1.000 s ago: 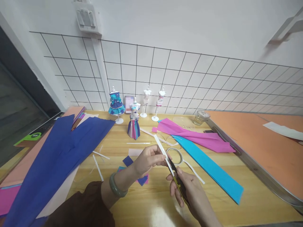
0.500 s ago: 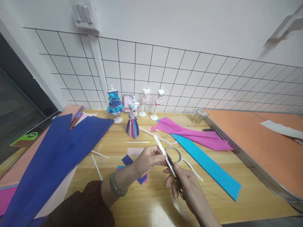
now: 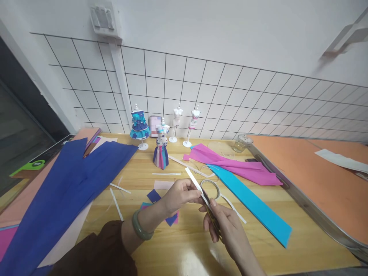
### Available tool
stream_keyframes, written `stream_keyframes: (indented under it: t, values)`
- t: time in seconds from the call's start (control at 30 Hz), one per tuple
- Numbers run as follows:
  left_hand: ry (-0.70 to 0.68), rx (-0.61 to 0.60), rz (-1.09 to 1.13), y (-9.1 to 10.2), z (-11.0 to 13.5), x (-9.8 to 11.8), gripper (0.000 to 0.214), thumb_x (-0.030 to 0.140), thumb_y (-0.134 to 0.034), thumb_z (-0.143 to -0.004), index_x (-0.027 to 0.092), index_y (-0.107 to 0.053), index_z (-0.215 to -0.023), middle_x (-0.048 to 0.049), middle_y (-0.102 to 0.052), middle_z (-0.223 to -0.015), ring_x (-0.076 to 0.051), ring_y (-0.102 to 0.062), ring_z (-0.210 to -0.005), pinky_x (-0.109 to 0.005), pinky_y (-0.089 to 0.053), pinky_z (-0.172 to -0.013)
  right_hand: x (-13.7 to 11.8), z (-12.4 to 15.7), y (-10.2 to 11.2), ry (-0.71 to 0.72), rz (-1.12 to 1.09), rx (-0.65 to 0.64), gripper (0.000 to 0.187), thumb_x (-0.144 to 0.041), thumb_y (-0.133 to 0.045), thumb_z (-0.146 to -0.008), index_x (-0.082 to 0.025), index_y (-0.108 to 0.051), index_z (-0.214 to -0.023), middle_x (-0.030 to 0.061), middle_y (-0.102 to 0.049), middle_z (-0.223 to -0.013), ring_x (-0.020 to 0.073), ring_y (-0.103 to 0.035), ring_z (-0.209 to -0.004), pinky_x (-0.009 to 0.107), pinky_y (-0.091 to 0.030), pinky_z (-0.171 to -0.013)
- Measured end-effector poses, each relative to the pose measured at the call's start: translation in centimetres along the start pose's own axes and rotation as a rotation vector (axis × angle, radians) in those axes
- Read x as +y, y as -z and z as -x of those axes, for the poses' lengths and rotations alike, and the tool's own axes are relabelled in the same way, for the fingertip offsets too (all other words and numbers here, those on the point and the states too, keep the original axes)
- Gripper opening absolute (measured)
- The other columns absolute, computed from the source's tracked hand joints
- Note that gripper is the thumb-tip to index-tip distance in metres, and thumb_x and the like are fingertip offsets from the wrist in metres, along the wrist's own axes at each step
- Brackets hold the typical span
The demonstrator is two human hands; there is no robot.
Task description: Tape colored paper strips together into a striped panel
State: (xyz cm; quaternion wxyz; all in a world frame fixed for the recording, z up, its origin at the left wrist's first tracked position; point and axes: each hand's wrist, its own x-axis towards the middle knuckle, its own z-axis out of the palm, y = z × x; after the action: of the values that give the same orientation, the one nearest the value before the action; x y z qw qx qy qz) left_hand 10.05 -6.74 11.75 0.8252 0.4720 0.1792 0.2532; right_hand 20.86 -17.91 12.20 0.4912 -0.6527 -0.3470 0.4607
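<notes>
My left hand (image 3: pixel 184 194) pinches a narrow white strip (image 3: pixel 193 178) between thumb and fingers; it looks like double-sided tape. My right hand (image 3: pixel 222 219) is closed around dark scissors with gold-coloured edges (image 3: pixel 213 219), largely hidden by the fingers. Their dark blades meet the lower part of the strip, close to my left fingertips. Just beyond the hands lies a tape roll (image 3: pixel 210 189) with a white tail (image 3: pixel 234 209) trailing right. Small blue and pink paper squares (image 3: pixel 171 219) lie under my left forearm.
Several small dress-form stands (image 3: pixel 143 146) stand at the back, one in a striped paper skirt (image 3: pixel 161 157). Dark blue paper (image 3: pixel 74 184) spreads at left. Pink (image 3: pixel 238 165) and light blue crepe paper (image 3: pixel 253 203) lie right, near a glass jar (image 3: pixel 242 143) and an orange board (image 3: pixel 310 184).
The upper end of the white strip has shifted slightly left and down. Both hands keep their hold, and the scissors are nearly in the same place.
</notes>
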Motion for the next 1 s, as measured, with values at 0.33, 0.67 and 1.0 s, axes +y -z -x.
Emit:
stream_keyframes:
  t: [0.33, 0.67, 1.0]
  values:
    - [0.085, -0.096, 0.059, 0.9, -0.4, 0.0, 0.024, 0.025, -0.073, -0.062, 0.006, -0.066, -0.075, -0.0098, -0.065, -0.073, -0.017, -0.062, -0.071, -0.033, -0.049, -0.074, 0.5, -0.2, 0.5, -0.040, -0.058, -0.082, 0.054, -0.061, -0.043, -0.079, -0.010, -0.060, -0.082, 0.0007, -0.056, -0.045, 0.0070, -0.043, -0.030, 0.019, -0.022, -0.034]
    - [0.185, -0.157, 0.093, 1.7, -0.6, 0.0, 0.022, 0.022, -0.075, -0.059, 0.007, -0.067, -0.073, -0.0079, -0.066, -0.075, -0.012, -0.062, -0.065, -0.027, -0.050, -0.070, 1.0, -0.1, 0.7, -0.111, -0.167, -0.216, 0.052, -0.059, -0.043, -0.080, -0.009, -0.058, -0.085, 0.0028, -0.061, -0.048, 0.0091, -0.048, -0.031, 0.020, -0.032, -0.037]
    - [0.204, -0.148, 0.068, 2.0, -0.7, 0.0, 0.028, 0.027, -0.078, -0.059, 0.009, -0.068, -0.079, -0.0064, -0.067, -0.079, -0.012, -0.063, -0.071, -0.028, -0.048, -0.077, 0.2, 0.4, 0.1, -0.139, -0.199, -0.145, 0.053, -0.063, -0.043, -0.077, -0.012, -0.057, -0.081, 0.0043, -0.063, -0.054, 0.0117, -0.053, -0.035, 0.022, -0.036, -0.038]
